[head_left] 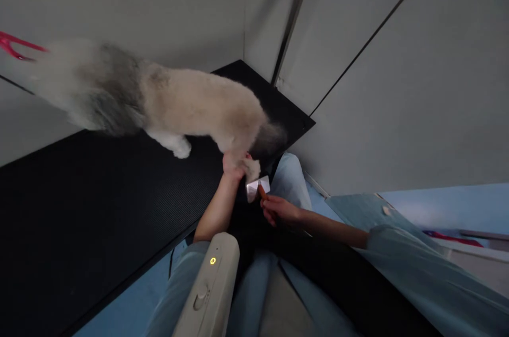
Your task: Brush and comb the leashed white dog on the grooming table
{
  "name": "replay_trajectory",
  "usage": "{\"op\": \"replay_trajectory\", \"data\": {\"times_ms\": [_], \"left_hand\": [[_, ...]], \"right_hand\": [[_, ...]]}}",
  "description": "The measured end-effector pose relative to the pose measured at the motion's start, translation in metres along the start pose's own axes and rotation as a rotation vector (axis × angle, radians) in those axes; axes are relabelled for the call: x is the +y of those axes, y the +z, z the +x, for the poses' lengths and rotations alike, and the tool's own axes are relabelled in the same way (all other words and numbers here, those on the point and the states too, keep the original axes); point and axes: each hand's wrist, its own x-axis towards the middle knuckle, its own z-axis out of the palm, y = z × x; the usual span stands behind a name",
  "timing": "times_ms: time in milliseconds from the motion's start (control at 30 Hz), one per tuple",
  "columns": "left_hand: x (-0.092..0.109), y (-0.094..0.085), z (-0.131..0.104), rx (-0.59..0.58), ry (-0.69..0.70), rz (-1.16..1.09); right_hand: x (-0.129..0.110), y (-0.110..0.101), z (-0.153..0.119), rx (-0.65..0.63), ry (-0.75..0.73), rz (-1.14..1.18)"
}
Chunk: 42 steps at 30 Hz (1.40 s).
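Note:
A small dog (199,101) with a clipped cream body and longer grey and white fur at the front stands on a black ribbed table (159,193). My left hand (233,164) is closed around its hind leg, close to the fluffy paw (251,168). In my right hand (280,209) is a slicker brush (258,188) with an orange-brown handle and a pale shiny head. The brush head lies just below the paw; whether its bristles touch the fur I cannot tell. Blurred, the dog's tail (272,135) hangs above the paw.
Grey wall panels (397,87) stand behind the table. A red loop (18,48) is by the dog's front end at the far left. A beige device (214,284) with a lit yellow symbol is near my left arm. A red-handled tool (453,237) lies at far right.

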Motion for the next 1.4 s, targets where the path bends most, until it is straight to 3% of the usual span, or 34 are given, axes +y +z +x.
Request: {"op": "replay_trajectory", "data": {"times_ms": [67, 133, 200, 300, 367, 500, 567, 667, 767, 833, 900, 967, 1067, 1167, 1233, 1333, 1400], "left_hand": [[0.002, 0.007, -0.01, 0.037, 0.028, -0.081], [0.003, 0.014, -0.022, 0.003, 0.027, -0.186], [0.004, 0.018, -0.031, -0.032, 0.062, -0.259], [0.006, 0.016, -0.037, -0.007, 0.188, -0.237], [0.007, 0.011, -0.037, -0.009, 0.233, -0.176], [0.006, 0.005, -0.038, -0.007, 0.372, 0.026], [0.007, 0.007, -0.041, 0.015, 0.478, 0.113], [0.008, 0.013, -0.046, 0.005, 0.565, 0.21], [0.008, 0.018, -0.047, -0.025, 0.599, 0.355], [0.007, 0.02, -0.044, -0.028, 0.605, 0.42], [0.007, 0.018, -0.04, -0.012, 0.561, 0.414], [0.008, 0.014, -0.035, 0.02, 0.422, 0.406], [0.014, -0.001, -0.031, 0.093, 0.204, 0.482], [0.025, -0.023, -0.033, 0.258, 0.179, 0.61], [0.034, -0.036, -0.036, 0.293, 0.181, 0.644], [0.044, -0.05, -0.041, 0.294, 0.175, 0.691], [0.047, -0.055, -0.043, 0.269, 0.194, 0.719]], "right_hand": [[-0.011, 0.003, -0.004, -0.08, -0.026, 0.004], [-0.023, 0.005, -0.005, -0.032, -0.153, -0.031], [-0.028, 0.008, -0.004, 0.05, -0.189, -0.116], [-0.023, 0.011, -0.005, -0.06, 0.027, -0.233], [-0.021, 0.012, -0.007, -0.17, 0.071, -0.226], [-0.026, 0.016, -0.004, -0.028, -0.229, -0.175], [-0.026, 0.018, -0.004, -0.049, -0.155, -0.249], [-0.024, 0.021, -0.009, -0.25, 0.018, -0.276], [-0.026, 0.024, -0.008, -0.144, -0.143, -0.141], [-0.028, 0.025, -0.003, -0.077, -0.16, -0.135], [-0.027, 0.022, 0.004, -0.145, -0.099, -0.173], [-0.026, 0.016, 0.014, -0.166, -0.144, -0.161], [-0.033, 0.008, 0.032, -0.003, -0.274, -0.233], [-0.059, 0.004, 0.05, -0.045, -0.222, -0.482], [-0.084, 0.0, 0.06, -0.019, -0.337, -0.595], [-0.107, -0.01, 0.071, 0.321, -0.588, -0.782], [-0.097, -0.017, 0.072, 0.471, -0.52, -0.951]]}}
